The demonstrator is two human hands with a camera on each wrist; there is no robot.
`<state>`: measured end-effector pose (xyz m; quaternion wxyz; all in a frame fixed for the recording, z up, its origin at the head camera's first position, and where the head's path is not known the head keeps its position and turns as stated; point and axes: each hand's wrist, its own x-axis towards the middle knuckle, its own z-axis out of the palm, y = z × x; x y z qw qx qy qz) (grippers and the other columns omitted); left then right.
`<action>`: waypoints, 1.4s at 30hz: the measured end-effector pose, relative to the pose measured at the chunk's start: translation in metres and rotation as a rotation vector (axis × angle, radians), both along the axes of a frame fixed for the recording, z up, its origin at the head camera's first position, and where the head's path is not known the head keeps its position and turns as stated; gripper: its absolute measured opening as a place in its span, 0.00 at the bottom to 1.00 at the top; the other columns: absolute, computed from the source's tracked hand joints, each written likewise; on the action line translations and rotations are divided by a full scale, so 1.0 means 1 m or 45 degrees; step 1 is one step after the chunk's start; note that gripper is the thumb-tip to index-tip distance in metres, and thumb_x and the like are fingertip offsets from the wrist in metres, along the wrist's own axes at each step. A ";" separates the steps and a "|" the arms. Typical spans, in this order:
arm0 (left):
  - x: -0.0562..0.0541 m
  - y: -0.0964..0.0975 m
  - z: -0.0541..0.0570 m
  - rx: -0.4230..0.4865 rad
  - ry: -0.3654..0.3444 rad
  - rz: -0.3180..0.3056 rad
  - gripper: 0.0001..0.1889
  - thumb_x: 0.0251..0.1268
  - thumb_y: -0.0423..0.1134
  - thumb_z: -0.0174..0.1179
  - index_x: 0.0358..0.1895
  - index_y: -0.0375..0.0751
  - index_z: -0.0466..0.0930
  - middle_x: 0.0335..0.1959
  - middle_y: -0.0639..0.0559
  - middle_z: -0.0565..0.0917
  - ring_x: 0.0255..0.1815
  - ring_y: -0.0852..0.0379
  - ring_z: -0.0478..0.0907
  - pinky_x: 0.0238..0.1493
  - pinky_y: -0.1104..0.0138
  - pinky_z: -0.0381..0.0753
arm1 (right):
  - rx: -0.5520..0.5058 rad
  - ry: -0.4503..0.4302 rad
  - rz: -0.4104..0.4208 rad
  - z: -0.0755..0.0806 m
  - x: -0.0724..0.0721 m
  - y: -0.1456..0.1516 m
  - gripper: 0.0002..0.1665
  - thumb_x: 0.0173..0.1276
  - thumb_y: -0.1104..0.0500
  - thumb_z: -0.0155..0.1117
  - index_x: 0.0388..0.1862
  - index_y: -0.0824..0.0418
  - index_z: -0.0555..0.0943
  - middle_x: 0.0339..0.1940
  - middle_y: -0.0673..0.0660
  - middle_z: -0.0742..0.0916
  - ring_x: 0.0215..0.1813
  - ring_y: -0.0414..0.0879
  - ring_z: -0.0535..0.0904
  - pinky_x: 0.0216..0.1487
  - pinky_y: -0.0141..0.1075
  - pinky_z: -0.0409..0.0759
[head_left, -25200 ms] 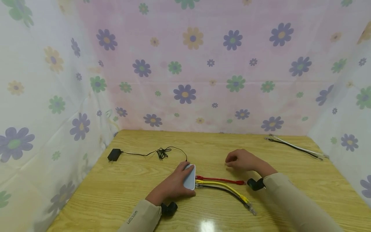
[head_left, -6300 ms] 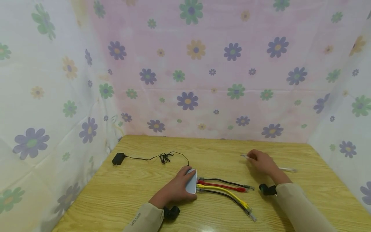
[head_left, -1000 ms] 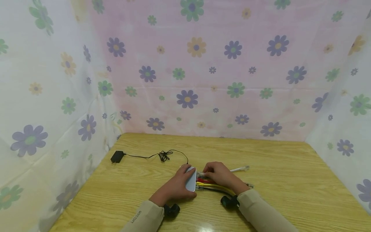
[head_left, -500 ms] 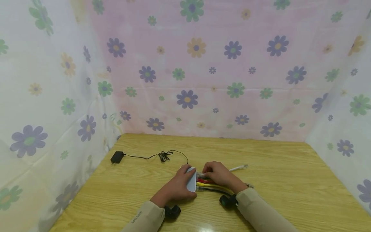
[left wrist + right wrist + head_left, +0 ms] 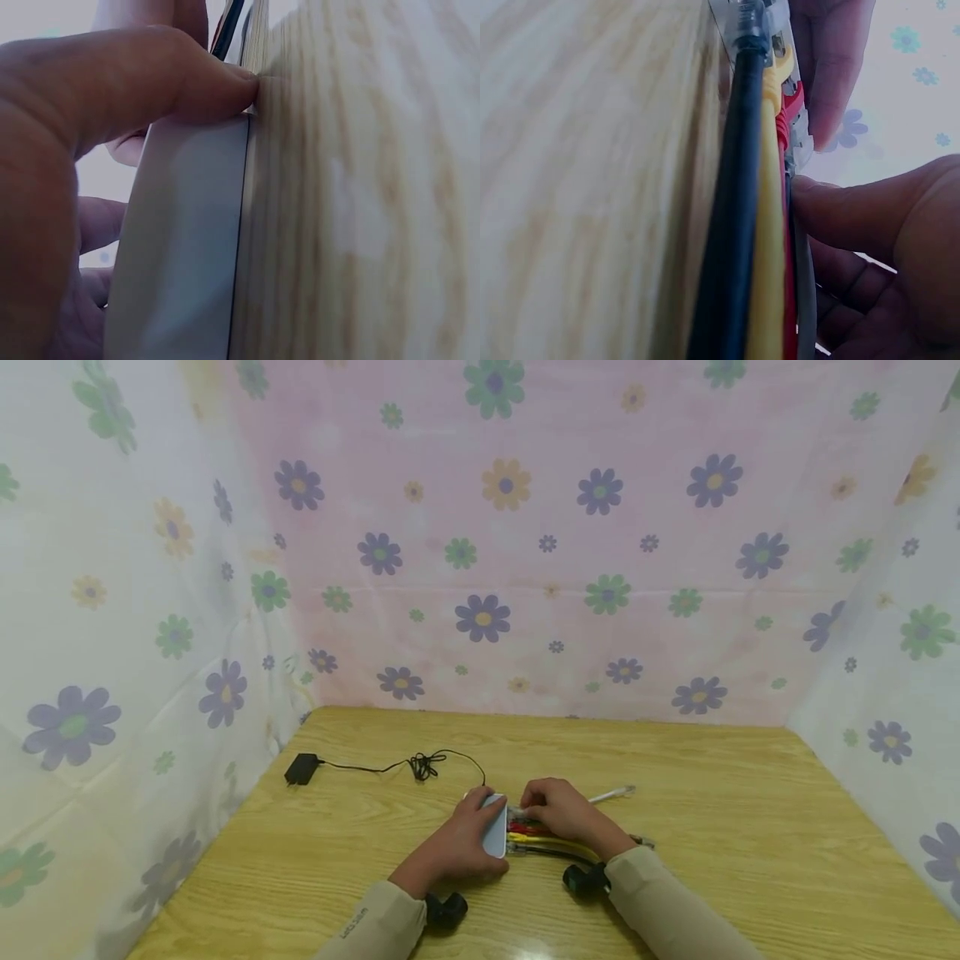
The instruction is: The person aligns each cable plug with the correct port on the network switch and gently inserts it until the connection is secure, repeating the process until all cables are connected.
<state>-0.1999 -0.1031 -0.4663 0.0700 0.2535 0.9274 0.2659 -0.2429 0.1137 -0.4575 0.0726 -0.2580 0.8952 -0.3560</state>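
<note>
My left hand (image 5: 446,847) grips a small white network switch (image 5: 495,831), thumb on the near edge and fingers on the far edge. At its right side, my right hand (image 5: 566,814) pinches a white Ethernet cable (image 5: 613,793) close to its plug. The fingers hide part of that plug, so how deep it sits I cannot tell. Beside it, a red cable (image 5: 783,135), a yellow cable (image 5: 555,841) and a black cable (image 5: 558,853) run from the ports. A second black cable lies mostly hidden under my right hand.
A black power adapter (image 5: 302,769) lies at the left of the wooden table (image 5: 360,835). Its bundled cord (image 5: 425,766) leads to the switch's far edge. Flowered cloth (image 5: 480,568) hangs behind and at both sides. Each wrist carries a small black camera (image 5: 446,911).
Since the oldest frame, a black cable and the white one have come from the back right to the switch. Over the last second, the white cable's free end has shifted slightly left.
</note>
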 end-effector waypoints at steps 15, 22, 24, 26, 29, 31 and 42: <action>-0.001 0.003 -0.002 0.021 -0.111 0.054 0.50 0.49 0.56 0.69 0.77 0.54 0.55 0.78 0.50 0.50 0.70 0.48 0.58 0.47 0.60 0.73 | 0.057 0.021 -0.077 -0.008 0.003 0.005 0.04 0.70 0.60 0.61 0.38 0.52 0.82 0.32 0.47 0.84 0.33 0.39 0.77 0.36 0.37 0.76; -0.002 0.004 -0.002 0.021 -0.104 0.034 0.50 0.50 0.57 0.69 0.77 0.54 0.55 0.78 0.50 0.50 0.70 0.48 0.60 0.47 0.60 0.73 | 0.047 0.006 -0.126 -0.006 0.009 0.008 0.05 0.71 0.60 0.60 0.39 0.52 0.82 0.34 0.48 0.84 0.34 0.40 0.77 0.37 0.38 0.76; -0.003 0.005 -0.001 0.022 -0.095 0.029 0.50 0.49 0.57 0.69 0.77 0.53 0.55 0.78 0.49 0.50 0.70 0.47 0.60 0.48 0.60 0.73 | 0.055 0.015 -0.128 -0.005 0.011 0.009 0.05 0.71 0.60 0.60 0.40 0.52 0.83 0.35 0.48 0.84 0.35 0.40 0.78 0.38 0.38 0.77; -0.004 0.005 -0.001 0.019 -0.091 0.027 0.50 0.49 0.57 0.70 0.77 0.53 0.55 0.78 0.49 0.50 0.70 0.47 0.60 0.49 0.59 0.73 | 0.072 0.022 -0.122 -0.004 0.013 0.011 0.06 0.71 0.59 0.60 0.42 0.53 0.83 0.36 0.49 0.84 0.36 0.40 0.78 0.39 0.39 0.77; -0.004 0.004 0.000 0.011 -0.085 0.020 0.51 0.48 0.58 0.70 0.77 0.53 0.55 0.78 0.48 0.51 0.70 0.47 0.60 0.50 0.59 0.73 | 0.103 0.023 -0.095 -0.002 0.014 0.013 0.08 0.71 0.59 0.60 0.45 0.55 0.83 0.38 0.49 0.83 0.37 0.40 0.78 0.39 0.39 0.77; -0.005 0.004 0.000 0.000 -0.080 0.017 0.51 0.48 0.59 0.70 0.77 0.53 0.55 0.78 0.49 0.51 0.71 0.47 0.59 0.50 0.58 0.73 | 0.132 0.031 -0.076 0.000 0.015 0.015 0.09 0.71 0.59 0.59 0.47 0.56 0.83 0.38 0.50 0.83 0.38 0.41 0.78 0.39 0.40 0.77; -0.002 -0.004 0.001 -0.045 -0.048 0.033 0.55 0.47 0.62 0.71 0.78 0.53 0.52 0.78 0.46 0.50 0.77 0.43 0.52 0.58 0.52 0.71 | 0.300 0.167 -0.102 0.014 0.026 0.033 0.15 0.69 0.55 0.63 0.52 0.56 0.82 0.50 0.56 0.81 0.50 0.52 0.79 0.50 0.51 0.77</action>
